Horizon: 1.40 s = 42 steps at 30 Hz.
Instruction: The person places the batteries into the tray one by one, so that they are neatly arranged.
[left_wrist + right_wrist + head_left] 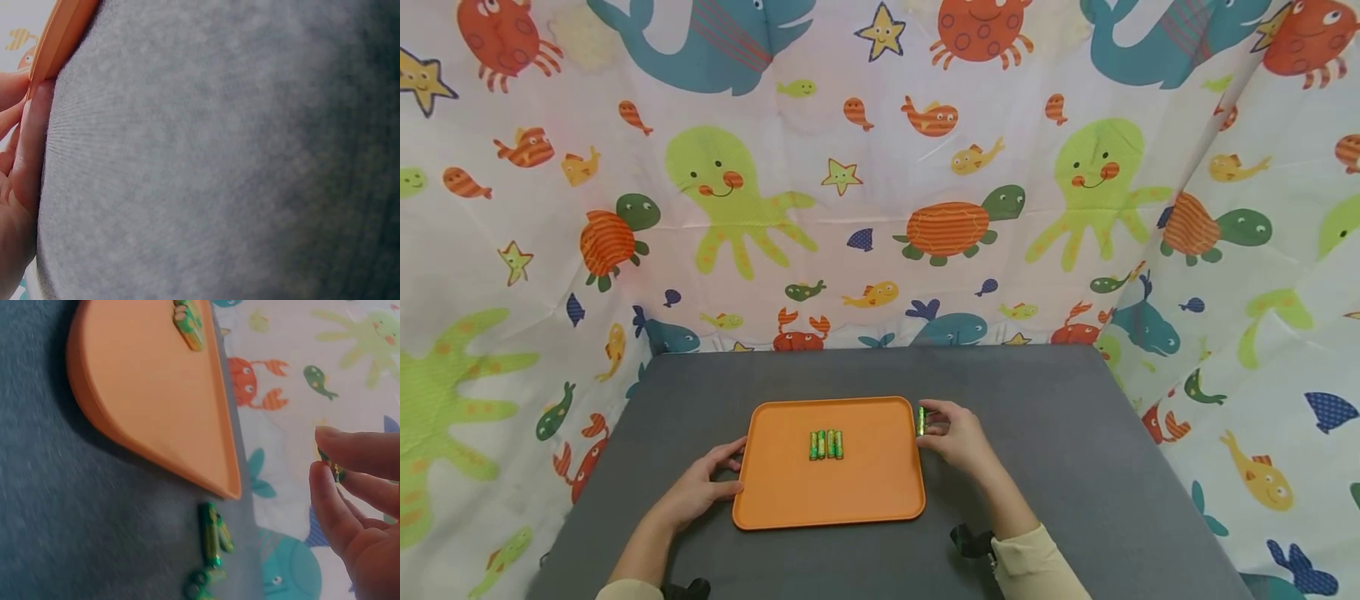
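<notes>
An orange tray (831, 492) lies on the grey table, with a short row of green-and-gold batteries (822, 445) side by side near its middle. At the tray's left edge rests my left hand (696, 487), its thumb and fingertips touching the rim. Just beyond the right edge, my right hand (958, 435) pinches one green battery (921, 422) between thumb and fingers. The right wrist view shows that pinched battery (331, 465) mostly covered by fingertips. Several more green batteries (210, 534) lie on the table past the tray's corner there, hidden in the head view.
The grey table (1045, 467) reaches back to a white curtain (865, 150) printed with sea animals, which also hangs along both sides. Dark straps (972, 542) sit at the wrists by the light sleeves (1037, 567).
</notes>
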{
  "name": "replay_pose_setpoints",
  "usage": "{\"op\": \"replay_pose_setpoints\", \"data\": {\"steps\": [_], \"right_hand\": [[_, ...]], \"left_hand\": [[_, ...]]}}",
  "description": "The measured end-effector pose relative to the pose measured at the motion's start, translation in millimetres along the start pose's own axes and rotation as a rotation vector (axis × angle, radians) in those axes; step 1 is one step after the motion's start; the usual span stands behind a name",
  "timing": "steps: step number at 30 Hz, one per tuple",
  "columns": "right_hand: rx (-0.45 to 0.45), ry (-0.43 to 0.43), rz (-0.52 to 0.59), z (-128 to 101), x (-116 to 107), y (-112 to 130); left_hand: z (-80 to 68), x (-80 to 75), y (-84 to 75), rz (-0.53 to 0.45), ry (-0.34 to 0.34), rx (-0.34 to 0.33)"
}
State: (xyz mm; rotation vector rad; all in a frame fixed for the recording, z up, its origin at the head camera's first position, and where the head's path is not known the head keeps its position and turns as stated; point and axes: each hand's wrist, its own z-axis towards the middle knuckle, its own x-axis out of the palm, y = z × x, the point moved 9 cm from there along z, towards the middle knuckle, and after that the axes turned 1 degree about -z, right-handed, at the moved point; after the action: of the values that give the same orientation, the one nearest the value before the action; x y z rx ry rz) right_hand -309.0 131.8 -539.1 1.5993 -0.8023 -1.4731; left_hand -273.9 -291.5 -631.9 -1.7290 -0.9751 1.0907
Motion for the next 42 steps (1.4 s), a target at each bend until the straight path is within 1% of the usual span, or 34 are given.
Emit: {"op": "replay_pose_setpoints", "data": {"steps": [7, 14, 17, 20, 25, 32, 36, 42], "right_hand": [[-0.034, 0.061, 0.037, 6, 22, 3], [-0.030, 0.114, 0.060, 12, 46, 7], [-0.038, 0.122, 0.064, 17, 55, 10], [-0.040, 0.148, 0.064, 22, 67, 12], [-0.031, 0.195, 0.016, 30, 92, 9], [-0.024, 0.201, -0.108, 38, 121, 3], [-0.013, 0.206, -0.143, 39, 131, 3], [-0.012, 0.219, -0.147, 39, 140, 9]], "left_hand": [[-0.9, 1.7, -0.8, -0.011, 0.002, -0.009], [1.4, 1.8, 0.0, 0.010, 0.012, -0.015], [2.3, 1.1, -1.7, 0.012, 0.009, -0.010], [2.4, 0.4, -3.0, 0.013, 0.008, -0.001], [0.7, 0.2, -1.5, 0.023, 0.006, -0.007], [1.5, -2.7, 1.5, 0.052, -0.021, -0.023], [1.6, -1.1, 0.4, 0.042, -0.001, -0.010], [0.1, 0.2, -0.7, 0.030, 0.018, 0.003]]}}
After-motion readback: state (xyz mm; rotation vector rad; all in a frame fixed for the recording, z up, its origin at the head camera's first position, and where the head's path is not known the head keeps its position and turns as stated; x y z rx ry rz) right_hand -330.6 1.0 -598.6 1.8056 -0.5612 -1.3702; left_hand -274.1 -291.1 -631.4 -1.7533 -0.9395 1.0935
